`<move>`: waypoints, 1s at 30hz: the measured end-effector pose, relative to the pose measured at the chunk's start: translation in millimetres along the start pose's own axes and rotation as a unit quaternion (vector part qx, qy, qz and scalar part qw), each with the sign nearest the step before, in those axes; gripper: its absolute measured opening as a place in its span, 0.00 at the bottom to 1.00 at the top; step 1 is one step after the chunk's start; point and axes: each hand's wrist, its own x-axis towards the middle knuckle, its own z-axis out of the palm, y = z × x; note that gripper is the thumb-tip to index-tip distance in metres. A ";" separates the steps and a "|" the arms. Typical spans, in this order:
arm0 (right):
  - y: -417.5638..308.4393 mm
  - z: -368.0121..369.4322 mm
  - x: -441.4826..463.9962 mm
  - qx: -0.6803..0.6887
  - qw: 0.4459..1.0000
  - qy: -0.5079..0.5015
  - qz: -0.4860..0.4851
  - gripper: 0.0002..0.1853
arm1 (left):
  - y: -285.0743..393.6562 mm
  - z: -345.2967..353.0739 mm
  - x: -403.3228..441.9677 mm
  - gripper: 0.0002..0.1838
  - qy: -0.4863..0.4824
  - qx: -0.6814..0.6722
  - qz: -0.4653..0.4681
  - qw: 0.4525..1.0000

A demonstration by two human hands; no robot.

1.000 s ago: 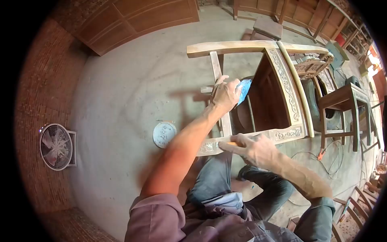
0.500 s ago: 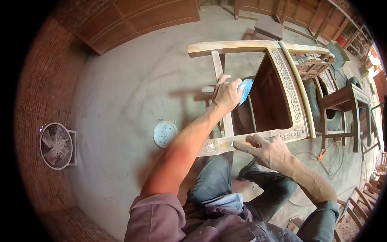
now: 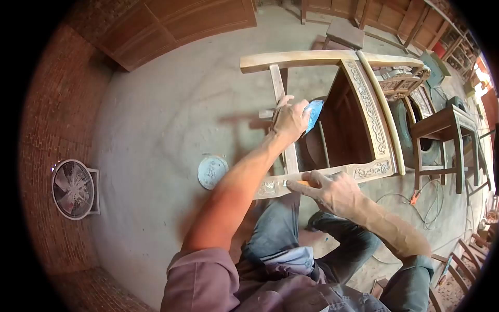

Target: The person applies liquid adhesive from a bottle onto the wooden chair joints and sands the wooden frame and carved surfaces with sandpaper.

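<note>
A carved wooden chair (image 3: 375,112) lies on its side before me, its pale legs pointing left. My left hand (image 3: 292,118), at the leg crossbar (image 3: 290,156), is closed on a blue packet or cloth (image 3: 313,115); which of the two I cannot tell. Lower down, my right hand (image 3: 335,193) grips a slim orange-handled tool (image 3: 304,183) against the near leg rail (image 3: 270,188). The tool's tip is close to a small carved patch at the rail's left part. Fingers hide much of the handle.
A round white lid or dish (image 3: 212,172) lies on the floor to the left. Farther left, a fan (image 3: 73,189) stands by the brick wall. Stools (image 3: 442,127), a large dark jar (image 3: 429,153) and a looped cable (image 3: 435,210) are at the right.
Over the last second my right hand and tool shift right along the rail, then back left. The chair moves slightly with them. My left hand keeps its hold on the blue item.
</note>
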 end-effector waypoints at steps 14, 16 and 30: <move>-8.8 23.6 12.9 0.059 0.996 0.060 -0.018 0.39 | -4.3 0.7 -0.1 0.12 -0.012 0.007 0.007 1.000; -15.5 22.6 7.9 0.055 0.998 0.019 0.019 0.39 | -3.9 -0.1 0.8 0.12 -0.032 0.008 -0.011 0.999; -65.2 22.4 -0.6 0.072 0.986 0.023 0.152 0.38 | 4.2 -8.0 1.3 0.14 -0.031 0.002 -0.009 0.999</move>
